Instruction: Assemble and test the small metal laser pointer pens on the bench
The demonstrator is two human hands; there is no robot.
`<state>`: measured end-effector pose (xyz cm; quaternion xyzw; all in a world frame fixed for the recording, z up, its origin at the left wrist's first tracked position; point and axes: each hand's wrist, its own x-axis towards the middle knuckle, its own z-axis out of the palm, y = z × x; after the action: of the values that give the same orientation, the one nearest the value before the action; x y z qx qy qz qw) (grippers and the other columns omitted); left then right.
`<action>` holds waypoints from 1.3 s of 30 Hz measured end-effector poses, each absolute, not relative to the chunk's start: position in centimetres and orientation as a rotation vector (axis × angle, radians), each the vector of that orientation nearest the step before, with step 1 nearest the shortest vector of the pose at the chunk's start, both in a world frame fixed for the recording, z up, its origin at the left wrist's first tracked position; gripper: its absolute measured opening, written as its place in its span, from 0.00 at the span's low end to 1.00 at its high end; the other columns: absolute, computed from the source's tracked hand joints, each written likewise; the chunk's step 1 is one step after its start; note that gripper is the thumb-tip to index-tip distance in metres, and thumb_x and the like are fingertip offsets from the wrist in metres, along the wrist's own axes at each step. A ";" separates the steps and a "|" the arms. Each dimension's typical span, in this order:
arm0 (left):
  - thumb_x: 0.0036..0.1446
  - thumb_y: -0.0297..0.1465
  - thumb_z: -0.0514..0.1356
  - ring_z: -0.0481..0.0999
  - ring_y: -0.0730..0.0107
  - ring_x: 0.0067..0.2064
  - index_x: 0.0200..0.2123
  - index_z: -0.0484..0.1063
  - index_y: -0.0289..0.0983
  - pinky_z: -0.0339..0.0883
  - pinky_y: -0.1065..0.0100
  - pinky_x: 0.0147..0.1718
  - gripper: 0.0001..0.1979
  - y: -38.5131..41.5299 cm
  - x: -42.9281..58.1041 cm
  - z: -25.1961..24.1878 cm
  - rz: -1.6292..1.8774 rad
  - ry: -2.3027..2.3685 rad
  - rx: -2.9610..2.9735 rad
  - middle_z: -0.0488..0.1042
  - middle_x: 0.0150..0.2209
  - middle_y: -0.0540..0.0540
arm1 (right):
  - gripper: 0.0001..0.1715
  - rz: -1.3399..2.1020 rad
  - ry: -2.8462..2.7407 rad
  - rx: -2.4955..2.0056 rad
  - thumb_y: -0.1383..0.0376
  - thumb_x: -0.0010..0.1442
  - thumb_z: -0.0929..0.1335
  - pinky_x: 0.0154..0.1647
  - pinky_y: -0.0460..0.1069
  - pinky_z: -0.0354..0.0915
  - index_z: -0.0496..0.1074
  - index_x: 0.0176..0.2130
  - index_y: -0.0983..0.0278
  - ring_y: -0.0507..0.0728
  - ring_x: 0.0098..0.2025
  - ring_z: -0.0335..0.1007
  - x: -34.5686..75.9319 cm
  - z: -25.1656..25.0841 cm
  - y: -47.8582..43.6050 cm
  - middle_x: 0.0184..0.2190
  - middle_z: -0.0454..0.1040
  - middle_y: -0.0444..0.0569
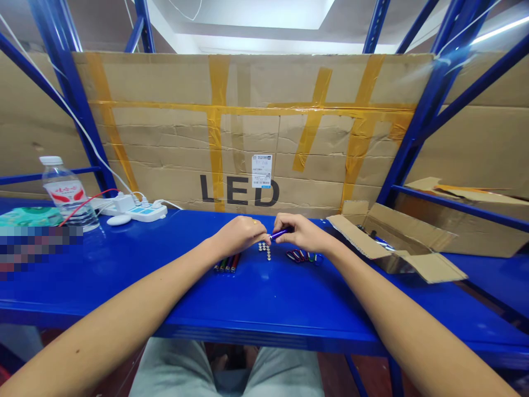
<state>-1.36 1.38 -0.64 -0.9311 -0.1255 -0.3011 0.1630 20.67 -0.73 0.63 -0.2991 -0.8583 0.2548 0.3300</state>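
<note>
In front of me, a slim purple metal tube (280, 234) with a silvery end is held between my hands above the blue table. My right hand (303, 232) is closed around its body. At the silvery end, the fingers of my left hand (239, 232) are pinched, partly hiding that end. Below my left hand lie several slim tubes (227, 264) side by side, red and green among them. Several small silver button cells (264, 248) are set out in short rows under the tube. Near my right wrist, several coloured carabiner clips (303, 256) lie in a row.
An open cardboard box (397, 248) with dark and blue items stands right. A water bottle (68, 193) and a white power strip (142, 211) with cables are at the left back. A large cardboard panel (173, 149) closes off the back, between blue rack posts (417, 127).
</note>
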 end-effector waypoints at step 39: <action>0.66 0.23 0.47 0.72 0.71 0.28 0.31 0.70 0.34 0.64 0.66 0.39 0.15 0.9 -0.9 -0.4 -0.586 -0.204 -2.423 0.75 0.26 0.46 | 0.10 0.899 -2.177 -0.990 0.61 0.55 0.68 0.22 0.46 0.60 0.67 0.30 0.65 0.50 0.21 0.64 20.5 0.2 -0.9 0.28 0.74 0.47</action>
<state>-0.87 0.92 -0.38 -0.9195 -0.0774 -0.2225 0.3147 20.50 -0.88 0.22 -0.3708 -0.8157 0.3370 0.2890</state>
